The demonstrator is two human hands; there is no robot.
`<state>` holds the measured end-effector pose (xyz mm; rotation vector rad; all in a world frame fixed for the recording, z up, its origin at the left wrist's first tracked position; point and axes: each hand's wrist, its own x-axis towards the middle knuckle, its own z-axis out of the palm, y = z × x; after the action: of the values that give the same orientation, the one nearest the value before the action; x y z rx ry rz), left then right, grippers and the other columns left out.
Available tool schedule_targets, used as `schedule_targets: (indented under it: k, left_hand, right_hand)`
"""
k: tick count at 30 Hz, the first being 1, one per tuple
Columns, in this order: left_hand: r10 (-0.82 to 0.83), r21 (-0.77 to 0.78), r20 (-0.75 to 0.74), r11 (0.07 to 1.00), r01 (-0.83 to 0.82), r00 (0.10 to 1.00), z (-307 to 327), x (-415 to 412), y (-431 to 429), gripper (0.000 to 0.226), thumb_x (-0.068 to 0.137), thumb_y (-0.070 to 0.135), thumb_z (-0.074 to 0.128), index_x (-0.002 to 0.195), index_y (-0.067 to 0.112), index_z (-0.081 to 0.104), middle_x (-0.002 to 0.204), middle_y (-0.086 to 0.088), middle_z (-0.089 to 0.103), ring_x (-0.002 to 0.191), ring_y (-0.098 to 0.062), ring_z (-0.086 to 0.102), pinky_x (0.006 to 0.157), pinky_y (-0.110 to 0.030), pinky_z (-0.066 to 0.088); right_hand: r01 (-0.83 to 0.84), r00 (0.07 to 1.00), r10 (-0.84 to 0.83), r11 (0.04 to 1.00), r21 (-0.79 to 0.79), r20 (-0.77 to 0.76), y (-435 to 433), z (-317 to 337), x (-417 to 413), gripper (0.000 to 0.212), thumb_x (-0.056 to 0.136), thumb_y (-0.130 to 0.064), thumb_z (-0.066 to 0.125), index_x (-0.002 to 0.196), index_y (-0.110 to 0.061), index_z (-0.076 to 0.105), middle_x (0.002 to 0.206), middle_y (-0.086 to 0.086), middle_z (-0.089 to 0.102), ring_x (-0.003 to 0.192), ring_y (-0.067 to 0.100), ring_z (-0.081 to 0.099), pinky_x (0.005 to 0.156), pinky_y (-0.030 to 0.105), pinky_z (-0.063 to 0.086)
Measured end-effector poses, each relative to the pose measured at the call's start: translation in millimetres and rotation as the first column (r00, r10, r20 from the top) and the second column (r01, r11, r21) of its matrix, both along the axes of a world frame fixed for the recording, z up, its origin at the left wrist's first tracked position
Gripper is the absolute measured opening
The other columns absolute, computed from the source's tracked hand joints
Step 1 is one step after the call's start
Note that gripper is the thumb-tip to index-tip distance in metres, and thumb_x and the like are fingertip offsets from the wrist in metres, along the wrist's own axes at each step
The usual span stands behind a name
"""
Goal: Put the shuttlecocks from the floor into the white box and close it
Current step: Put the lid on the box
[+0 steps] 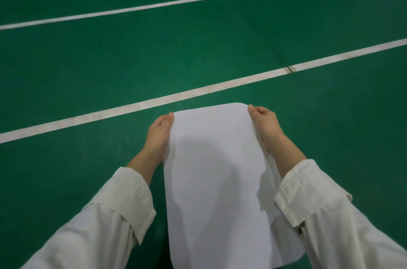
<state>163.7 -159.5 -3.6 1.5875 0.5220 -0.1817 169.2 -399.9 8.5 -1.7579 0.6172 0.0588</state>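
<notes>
Both hands hold the white lid (220,180) by its long edges near the far corners: left hand (159,134) and right hand (265,125), fingers curled over the rim. The lid's long axis runs straight away from the person, above the green floor (88,70). No shuttlecocks show; whether the box sits beneath is hidden.

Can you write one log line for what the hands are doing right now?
left hand: grips lid's left edge | right hand: grips right edge | white lid: flat | shuttlecocks: none visible
</notes>
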Motion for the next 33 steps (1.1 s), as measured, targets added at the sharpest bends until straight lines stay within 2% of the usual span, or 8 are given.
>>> schedule_targets:
  k: [3,7,9,12,19,23,26,33]
  left_hand:
    - [-0.016,0.033,-0.021,0.999,0.017,1.0,-3.9,2.2,0.9,0.021,0.094,0.036,0.047,0.084,0.022,0.059,0.088,0.001,0.063,0.081,-0.018,0.059,0.075,-0.032,0.047]
    - [0.041,0.169,0.126,0.984,-0.062,0.991,-7.9,-2.9,-7.4,0.02,0.094,0.029,0.046,0.098,0.014,0.058,0.086,0.008,0.058,0.08,-0.01,0.054,0.066,-0.018,0.041]
    - [0.06,0.156,0.147,0.984,-0.083,0.987,-8.1,-4.9,-7.5,0.02,0.094,0.027,0.048,0.101,0.012,0.058,0.085,0.009,0.058,0.079,-0.008,0.053,0.061,-0.011,0.039]
    - [0.06,0.137,0.104,0.988,-0.074,0.993,-10.6,-5.5,-5.3,0.025,0.093,0.032,0.049,0.095,0.01,0.061,0.079,0.006,0.059,0.07,-0.007,0.053,0.059,-0.02,0.039]
    - [-0.08,0.396,0.191,0.918,-0.002,0.978,-10.9,-4.3,-5.4,0.029,0.096,0.033,0.041,0.095,0.009,0.057,0.081,0.001,0.058,0.069,-0.007,0.051,0.058,-0.021,0.037]
    - [-0.185,0.503,0.126,0.859,0.097,0.975,-5.2,-3.5,-4.6,0.033,0.098,0.034,0.034,0.108,0.008,0.053,0.088,-0.003,0.056,0.072,-0.014,0.05,0.06,-0.029,0.035]
    - [-0.32,0.585,-0.019,0.765,0.27,0.947,1.6,2.2,4.9,0.039,0.098,0.037,0.03,0.117,0.009,0.049,0.099,-0.005,0.057,0.09,-0.024,0.053,0.072,-0.03,0.035]
    - [-0.521,0.673,-0.328,0.456,0.582,0.788,36.0,1.3,21.7,0.043,0.095,0.03,0.038,0.133,0.01,0.04,0.131,-0.013,0.052,0.115,-0.03,0.051,0.089,-0.032,0.039]
  right_hand:
    - [-0.001,0.999,0.006,0.99,-0.138,0.033,7.3,-3.1,0.1,0.025,0.095,-0.03,0.045,0.101,-0.01,0.059,0.088,0.006,0.058,0.084,0.02,0.052,0.067,0.029,0.042]
    - [-0.091,0.994,0.105,0.793,-0.603,-0.011,17.8,-5.5,-8.0,0.034,0.099,-0.032,0.031,0.126,-0.024,0.049,0.117,0.004,0.06,0.102,0.03,0.057,0.082,0.037,0.044]
    - [-0.114,0.989,0.15,0.772,-0.626,0.005,18.6,-5.9,-10.2,0.036,0.099,-0.034,0.031,0.131,-0.024,0.045,0.128,0.003,0.054,0.108,0.029,0.055,0.086,0.037,0.043]
    - [-0.172,0.978,0.206,0.731,-0.661,-0.026,18.2,-5.8,-11.7,0.04,0.098,-0.037,0.032,0.134,-0.023,0.04,0.132,0.005,0.049,0.111,0.03,0.054,0.087,0.039,0.042]
    - [-0.201,0.97,0.232,0.618,-0.76,-0.067,24.2,-6.4,-10.9,0.038,0.099,-0.033,0.028,0.13,-0.014,0.039,0.124,0.012,0.048,0.106,0.033,0.052,0.071,0.035,0.038]
    - [-0.171,0.975,0.22,0.716,-0.677,-0.014,19.5,-4.0,-10.1,0.038,0.096,-0.03,0.037,0.13,-0.016,0.044,0.128,0.01,0.042,0.113,0.03,0.047,0.08,0.035,0.041]
    - [-0.234,0.965,0.256,0.748,-0.622,-0.056,16.4,3.9,-10.4,0.041,0.095,-0.026,0.04,0.134,-0.013,0.041,0.131,0.012,0.038,0.118,0.031,0.042,0.094,0.038,0.039]
    - [-0.405,0.899,0.366,0.484,-0.776,-0.241,37.8,29.5,-20.8,0.037,0.093,-0.019,0.04,0.127,-0.006,0.044,0.134,0.016,0.037,0.118,0.034,0.039,0.094,0.044,0.037]
